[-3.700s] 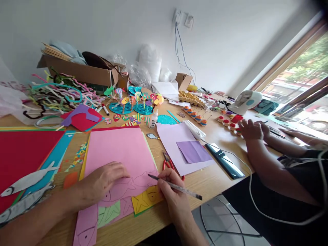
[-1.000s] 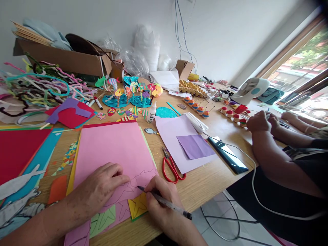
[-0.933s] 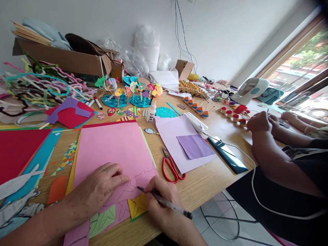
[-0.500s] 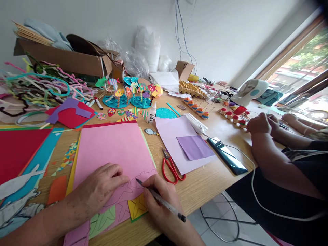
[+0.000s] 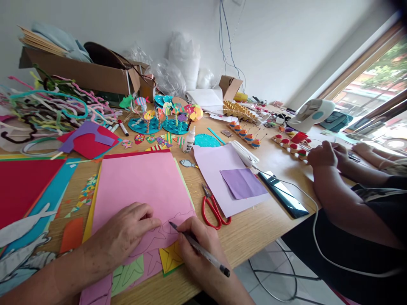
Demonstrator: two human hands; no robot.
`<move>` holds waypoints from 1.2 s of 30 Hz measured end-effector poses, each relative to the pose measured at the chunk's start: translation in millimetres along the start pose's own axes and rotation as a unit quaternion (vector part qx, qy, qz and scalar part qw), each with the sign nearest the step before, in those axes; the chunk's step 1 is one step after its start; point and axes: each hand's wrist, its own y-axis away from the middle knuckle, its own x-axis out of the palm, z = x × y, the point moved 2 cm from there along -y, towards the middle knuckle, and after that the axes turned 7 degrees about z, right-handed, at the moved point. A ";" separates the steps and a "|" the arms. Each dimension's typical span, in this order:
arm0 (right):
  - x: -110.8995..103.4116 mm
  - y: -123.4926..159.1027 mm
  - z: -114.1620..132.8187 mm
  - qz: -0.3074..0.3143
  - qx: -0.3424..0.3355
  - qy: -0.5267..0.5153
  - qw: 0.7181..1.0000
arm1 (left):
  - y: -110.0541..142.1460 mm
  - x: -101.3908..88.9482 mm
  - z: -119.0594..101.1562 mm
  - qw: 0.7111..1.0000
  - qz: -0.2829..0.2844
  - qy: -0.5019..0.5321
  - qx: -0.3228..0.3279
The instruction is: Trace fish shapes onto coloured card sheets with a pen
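My right hand (image 5: 200, 241) grips a black-capped pen (image 5: 212, 259), its tip touching the pink paper (image 5: 140, 178) among fish-like outlines. Resting on the same sheet, my left hand (image 5: 129, 226) lies palm down, fingers slightly curled and thumb pointing toward the pen tip. Below the hands, a green paper piece (image 5: 129, 271) and a yellow paper piece (image 5: 171, 256) bear drawn lines. Red-handled scissors (image 5: 212, 209) lie to the right of the pink sheet, beside lilac paper (image 5: 208, 163) topped by a smaller purple sheet (image 5: 243, 183).
A glue bottle (image 5: 189, 140) stands behind the pink sheet. A phone (image 5: 282, 195) and a white cable (image 5: 313, 212) lie on the right. Another person's hands (image 5: 324, 154) are beyond them. Pipe cleaners (image 5: 60, 103) heap at the left; grey fish cutouts (image 5: 23, 224) lie nearer.
The whole view has shifted very slightly. Both hands, the pen and the paper stay in practically the same places.
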 end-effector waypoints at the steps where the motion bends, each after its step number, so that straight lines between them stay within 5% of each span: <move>1: 0.0 0.6 -0.4 -0.003 0.000 -0.004 1.000 | -0.2 0.0 -0.1 1.000 0.001 0.001 0.002; 9: -1.0 4.7 -1.0 0.004 0.046 -0.035 0.998 | -1.4 -2.2 -0.5 1.000 -0.007 -0.005 0.015; 36: 1.2 0.9 -1.6 0.006 0.030 -0.030 0.999 | -0.5 -1.4 0.3 1.000 0.007 -0.003 0.009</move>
